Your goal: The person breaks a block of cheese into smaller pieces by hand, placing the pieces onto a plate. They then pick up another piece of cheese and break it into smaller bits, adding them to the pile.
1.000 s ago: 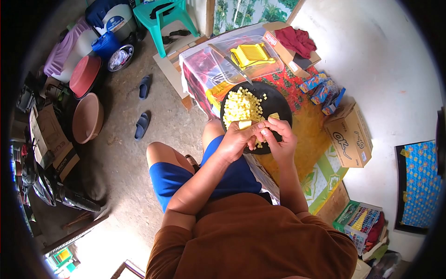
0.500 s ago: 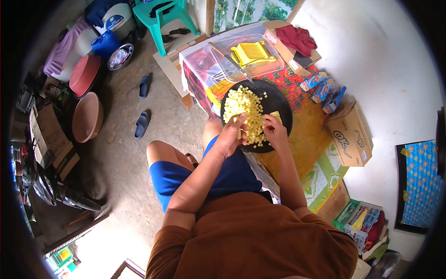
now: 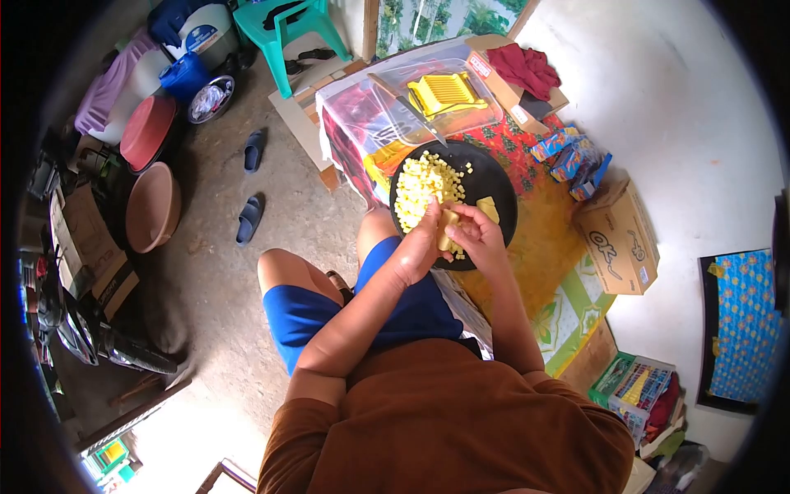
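Many small pale-yellow cubes (image 3: 424,188) lie in a round black tray (image 3: 494,173), heaped on its left side. A larger yellow chunk (image 3: 488,209) rests in the tray to the right of my hands. Over the tray's near part, my left hand (image 3: 421,244) is closed on a yellow piece (image 3: 447,230). My right hand (image 3: 477,234) meets it from the right, its fingers closed on the same piece. Beyond the tray a knife (image 3: 409,109) lies across a clear plastic lid (image 3: 370,111), beside a yellow slotted rack (image 3: 445,94).
A cardboard box (image 3: 619,239) and blue packets (image 3: 569,156) are to the right by the wall. On the floor at left are two slippers (image 3: 250,218), basins (image 3: 154,207) and a blue container (image 3: 186,76). A green chair (image 3: 290,37) stands at the back.
My hands have come together over the tray, the right one moving left onto the yellow piece. The larger chunk by my right hand now lies uncovered in the tray.
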`<state>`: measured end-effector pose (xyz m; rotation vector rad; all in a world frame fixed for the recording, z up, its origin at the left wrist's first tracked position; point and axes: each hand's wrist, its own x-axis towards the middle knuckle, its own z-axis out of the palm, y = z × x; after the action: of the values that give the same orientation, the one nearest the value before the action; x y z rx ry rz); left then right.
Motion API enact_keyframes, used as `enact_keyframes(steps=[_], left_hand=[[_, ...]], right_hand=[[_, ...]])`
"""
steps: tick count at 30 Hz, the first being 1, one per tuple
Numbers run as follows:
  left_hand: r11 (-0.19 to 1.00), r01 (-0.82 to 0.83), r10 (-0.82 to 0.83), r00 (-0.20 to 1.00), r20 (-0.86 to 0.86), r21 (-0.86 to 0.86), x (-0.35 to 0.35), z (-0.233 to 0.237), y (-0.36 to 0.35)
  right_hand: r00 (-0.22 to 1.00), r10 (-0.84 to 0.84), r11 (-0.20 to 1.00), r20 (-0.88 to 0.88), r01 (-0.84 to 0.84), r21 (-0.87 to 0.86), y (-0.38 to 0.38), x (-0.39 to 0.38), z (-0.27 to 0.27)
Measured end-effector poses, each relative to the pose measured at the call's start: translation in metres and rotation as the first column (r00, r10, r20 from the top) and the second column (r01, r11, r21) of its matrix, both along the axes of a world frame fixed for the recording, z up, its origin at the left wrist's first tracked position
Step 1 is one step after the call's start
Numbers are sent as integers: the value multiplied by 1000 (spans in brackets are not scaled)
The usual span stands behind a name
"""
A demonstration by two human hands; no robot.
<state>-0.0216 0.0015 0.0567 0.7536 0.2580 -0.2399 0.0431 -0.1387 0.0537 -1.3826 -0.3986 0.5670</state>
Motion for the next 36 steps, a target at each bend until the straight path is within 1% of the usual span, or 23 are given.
enact_keyframes(steps=[2,3,6,7,10,13,16,19,22,25,28,31,34,35,36], left_hand=[[1000,17,-17,999,43,-12,-1,-1,0],[997,-12,15,999,45,-82,-2,4,2],[998,-58,58,997,56,-6,-4,10,10],[993,-77,82,995,50,-95,-3,8,12],[993,-113,115,991,74,-37,-2,2,9],[992,-109,114,989,92,-61,-1,0,8],[985,-149,155,985,72,-86,-1,2,5],[985,-136,141,989,44,-102,-3,5,7],[976,-99,111,992,53,-193,-4,14,10],[977,-93,103,994,46,-194,-4,11,10],[964,-93,98,995,7,-249,-4,17,9],[929,-204,182,978,-100,-310,-4,31,5],[973,-122,109,991,-72,-198,-5,20,8],[990,-115,108,991,-77,-87,-5,18,6],[994,-94,89,992,-85,-58,-6,19,6]], right_hand=[[1000,-13,1000,19,13,-23,2,-2,8],[999,-41,998,27,42,-37,1,0,6],[998,-63,998,-14,62,-25,-5,6,11],[996,-86,995,-11,85,-49,-6,5,16],[996,-73,997,-42,71,-38,-6,4,24],[997,-77,996,-28,76,-36,-7,3,26],[992,-83,996,-91,80,-38,-7,1,33],[985,-77,997,-156,73,-30,-9,0,38],[986,-52,999,-156,49,-21,-15,4,32],[986,-44,999,-162,41,-20,-18,6,30],[978,-67,997,-199,71,11,-20,7,27],[973,-90,996,-211,92,3,-21,5,33],[984,-86,996,-159,83,-21,-22,4,34],[993,-70,997,-94,67,-33,-22,4,34],[998,-53,998,-29,52,-46,-22,2,33]])
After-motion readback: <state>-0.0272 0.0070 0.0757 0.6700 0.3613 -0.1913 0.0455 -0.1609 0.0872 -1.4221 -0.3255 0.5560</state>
